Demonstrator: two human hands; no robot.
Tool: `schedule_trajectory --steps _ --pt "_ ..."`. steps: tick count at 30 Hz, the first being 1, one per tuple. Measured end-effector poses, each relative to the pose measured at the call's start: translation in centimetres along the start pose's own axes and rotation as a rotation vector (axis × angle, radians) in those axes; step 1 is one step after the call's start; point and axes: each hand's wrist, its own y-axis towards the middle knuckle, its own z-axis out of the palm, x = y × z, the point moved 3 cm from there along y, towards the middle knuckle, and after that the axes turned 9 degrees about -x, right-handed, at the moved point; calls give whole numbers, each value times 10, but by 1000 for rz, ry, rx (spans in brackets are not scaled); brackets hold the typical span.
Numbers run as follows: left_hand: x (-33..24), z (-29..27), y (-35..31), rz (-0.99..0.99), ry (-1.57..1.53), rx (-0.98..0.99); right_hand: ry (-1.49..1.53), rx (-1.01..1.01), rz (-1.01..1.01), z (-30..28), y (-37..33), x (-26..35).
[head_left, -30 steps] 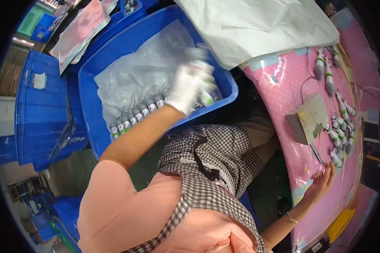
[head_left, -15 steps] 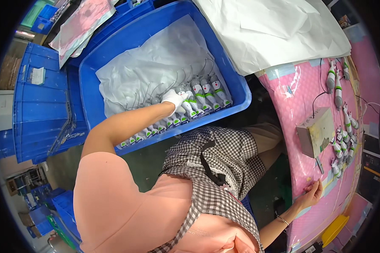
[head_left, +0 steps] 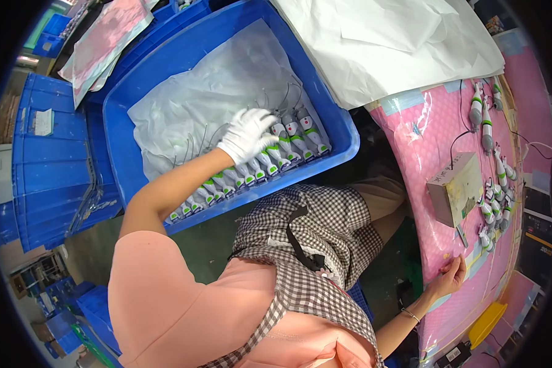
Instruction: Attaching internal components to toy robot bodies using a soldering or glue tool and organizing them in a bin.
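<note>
My left hand, in a white glove, is over the row of handheld devices in the blue bin. Its fingers are spread and bent just above the devices, and none appears lifted. These devices have white bodies, green bands, grey ends and thin grey cords; several show a red dot. They stand side by side along the bin's near wall, some partly hidden by my left hand and forearm. My bare right hand rests at the near edge of the pink-covered table. Its fingers are curled together; what they hold, if anything, is hidden.
White sheeting lines the bin. Large white paper sheets cover the table's far end. A box and more devices with cords lie on the table. Blue crates stand at the left, and a yellow tray is at the lower right.
My left hand has drawn back slightly from the devices and its fingers have spread. My right hand's fingers have curled in a little more. The whole view has shifted slightly.
</note>
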Motion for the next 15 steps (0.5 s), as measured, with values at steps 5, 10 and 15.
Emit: schedule_trajectory --steps 5,10,15 --pt "-17 35 -6 229 1 -92 -18 -31 -2 -5 -4 2" --pt "-22 26 -8 194 31 -33 -60 -26 12 7 -2 4" --pt "-46 29 -9 263 84 -13 15 -23 -35 -4 1 -13"
